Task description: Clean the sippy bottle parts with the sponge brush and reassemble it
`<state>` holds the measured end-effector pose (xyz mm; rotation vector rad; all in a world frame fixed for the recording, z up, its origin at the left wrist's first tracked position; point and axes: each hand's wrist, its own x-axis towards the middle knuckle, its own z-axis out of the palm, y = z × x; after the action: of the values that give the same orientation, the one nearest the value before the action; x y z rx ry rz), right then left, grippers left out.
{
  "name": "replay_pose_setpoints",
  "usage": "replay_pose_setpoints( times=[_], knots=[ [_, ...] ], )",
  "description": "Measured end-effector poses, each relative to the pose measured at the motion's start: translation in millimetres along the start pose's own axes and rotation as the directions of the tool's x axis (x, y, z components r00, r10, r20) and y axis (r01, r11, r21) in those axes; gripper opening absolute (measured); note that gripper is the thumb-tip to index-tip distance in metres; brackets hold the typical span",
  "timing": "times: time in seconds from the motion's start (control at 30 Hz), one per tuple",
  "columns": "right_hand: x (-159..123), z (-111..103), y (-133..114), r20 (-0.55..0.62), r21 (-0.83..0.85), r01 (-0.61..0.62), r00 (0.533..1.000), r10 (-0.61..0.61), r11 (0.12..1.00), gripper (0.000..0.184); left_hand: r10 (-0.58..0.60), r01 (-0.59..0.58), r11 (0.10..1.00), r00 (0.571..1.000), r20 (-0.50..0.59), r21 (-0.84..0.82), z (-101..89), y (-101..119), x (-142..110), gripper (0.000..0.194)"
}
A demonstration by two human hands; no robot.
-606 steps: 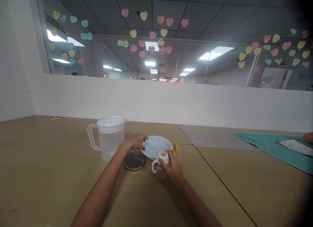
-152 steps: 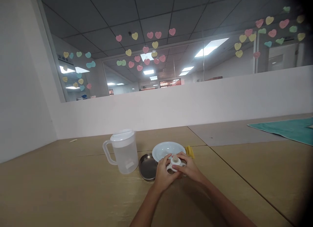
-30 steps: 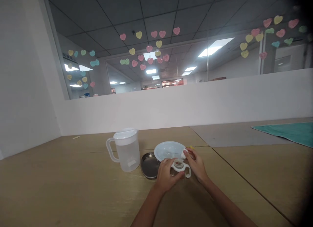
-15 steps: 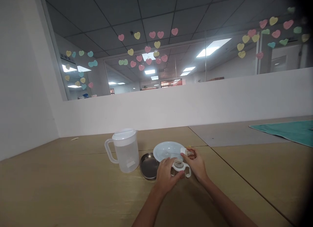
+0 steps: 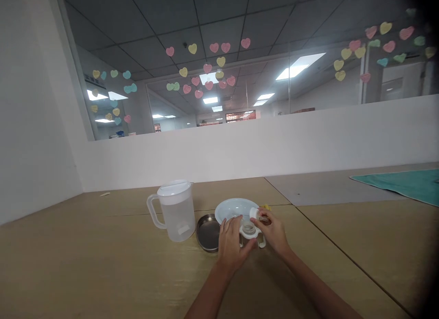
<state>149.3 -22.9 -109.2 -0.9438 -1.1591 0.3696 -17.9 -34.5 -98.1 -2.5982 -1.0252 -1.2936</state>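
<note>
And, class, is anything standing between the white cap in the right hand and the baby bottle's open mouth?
Nothing visible is. The right hand holds the white cap close to the open mouth of the baby bottle; the left hand is at the bottle's left side.

I'm getting a fairly dim, greyish feed. The brightest spots are the ceiling lights (image 5: 302, 67) showing in the window (image 5: 262, 83), the largest washed out to white with haze around it. On the surface (image 5: 103, 259) I see a faint sheen to the left and a soft shadow below the hands (image 5: 230, 243). Small details at the fingertips look smeared to me. Black vignetting swallows my right edge, heaviest at the upper corner.
</note>
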Motion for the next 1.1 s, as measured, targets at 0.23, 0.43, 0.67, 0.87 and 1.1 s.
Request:
replay_pose_setpoints(
  times=[0.23, 0.43, 0.67, 0.87, 1.1],
  knots=[
    [0.1, -1.5, -0.9, 0.013, -0.103, 0.06, 0.998, -0.059, 0.993, 0.031, 0.042, -0.042, 0.999, 0.999, 0.003, 0.009, -0.3, 0.3, 0.1, 0.058],
    [-0.5, 1.0, 3.6, -0.02, -0.042, -0.067, 0.998, 0.066, 0.997, 0.036, 0.065, -0.065, 0.998, 0.998, 0.024, 0.001, -0.6, 1.2, -0.3, 0.055],
    [-1.3, -4.6, 1.4, -0.147, -0.239, -0.109, 0.986, 0.076, 0.965, 0.034, 0.073, -0.073, 0.997, 0.997, 0.025, -0.008, -0.6, 2.1, -0.1, 0.053],
    [-1.9, -6.4, -5.6, -0.142, -0.346, -0.076, 0.989, 0.028, 0.935, 0.043, 0.065, -0.064, 0.998, 0.996, 0.055, -0.025, -0.6, 1.2, 0.1, 0.053],
    [-1.0, -7.3, 0.7, -0.025, -0.593, 0.193, 0.966, -0.257, 0.782, 0.039, 0.049, -0.047, 0.999, 0.996, 0.074, -0.024, -0.6, 1.8, -0.2, 0.054]
  ],
)
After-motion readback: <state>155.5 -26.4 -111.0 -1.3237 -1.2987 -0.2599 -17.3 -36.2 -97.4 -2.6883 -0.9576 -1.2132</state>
